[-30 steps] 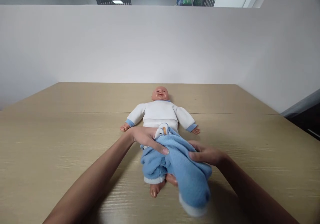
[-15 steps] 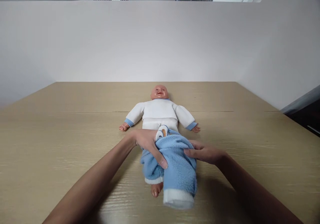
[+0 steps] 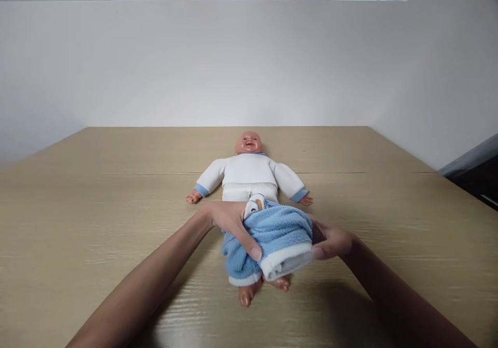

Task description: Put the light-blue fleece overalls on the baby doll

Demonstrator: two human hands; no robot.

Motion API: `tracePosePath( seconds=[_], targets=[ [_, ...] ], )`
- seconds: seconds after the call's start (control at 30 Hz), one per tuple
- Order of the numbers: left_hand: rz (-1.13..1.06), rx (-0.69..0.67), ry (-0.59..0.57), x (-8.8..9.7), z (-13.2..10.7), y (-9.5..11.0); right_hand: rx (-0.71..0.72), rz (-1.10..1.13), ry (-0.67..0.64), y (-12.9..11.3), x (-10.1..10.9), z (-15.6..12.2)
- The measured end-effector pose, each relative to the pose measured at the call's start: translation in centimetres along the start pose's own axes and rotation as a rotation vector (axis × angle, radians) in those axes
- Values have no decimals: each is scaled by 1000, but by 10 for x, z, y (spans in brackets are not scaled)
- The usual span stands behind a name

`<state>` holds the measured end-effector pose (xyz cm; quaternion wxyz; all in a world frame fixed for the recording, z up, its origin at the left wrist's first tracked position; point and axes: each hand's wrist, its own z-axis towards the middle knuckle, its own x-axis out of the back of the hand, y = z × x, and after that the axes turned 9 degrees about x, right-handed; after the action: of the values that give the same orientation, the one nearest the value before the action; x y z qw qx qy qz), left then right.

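Observation:
A baby doll (image 3: 249, 169) in a white top with blue cuffs lies on its back, its head away from me. Light blue fleece trousers (image 3: 282, 231) with white hems are gathered over its legs. My left hand (image 3: 233, 226) grips the trousers near the waist, its thumb on top of the fabric. On the other side my right hand (image 3: 330, 239) pinches the leg on the right near its white hem, which gapes toward me. Both doll feet show: one foot (image 3: 247, 293) below the left hem, the other (image 3: 280, 283) beneath the raised hem.
The doll rests on a wide wooden table (image 3: 116, 244) with a seam across it. A white partition wall (image 3: 233, 63) rises behind the far edge. At the right side stands a dark object (image 3: 476, 174) beside the table.
The right trouser leg has been bunched up and its hem raised, uncovering the doll's second foot. My right hand has shifted down to the hem, while my left hand stays nearly in place.

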<state>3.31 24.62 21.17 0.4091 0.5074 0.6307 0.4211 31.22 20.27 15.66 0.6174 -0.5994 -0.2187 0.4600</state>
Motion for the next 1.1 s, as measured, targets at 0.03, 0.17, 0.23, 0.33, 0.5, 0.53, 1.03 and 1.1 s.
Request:
tracePosePath(
  seconds=[0.03, 0.17, 0.23, 0.33, 0.5, 0.53, 1.03, 1.1],
  targets=[
    [14, -11, 31, 0, 0, 1, -12, -10, -30, -2, -1, 2],
    [61, -47, 107, 7, -5, -5, -16, -82, -25, -7, -7, 10],
    [68, -69, 118, 12, -7, -12, 14, -169, 46, -8, -8, 12],
    [57, -101, 195, 17, -9, -22, 78, -340, 193, -9, -11, 14],
    [-37, -164, 304, 16, -5, -21, 129, -451, 326, -18, -23, 14],
    [-41, -175, 281, 15, -4, -18, 122, -448, 326, -21, -28, 13],
    [420, -106, 404, -16, 0, 22, 84, -496, 868, -7, -103, 5],
    [436, -109, 397, -20, 2, 24, 130, -584, 1074, -2, -114, 7]
  ],
)
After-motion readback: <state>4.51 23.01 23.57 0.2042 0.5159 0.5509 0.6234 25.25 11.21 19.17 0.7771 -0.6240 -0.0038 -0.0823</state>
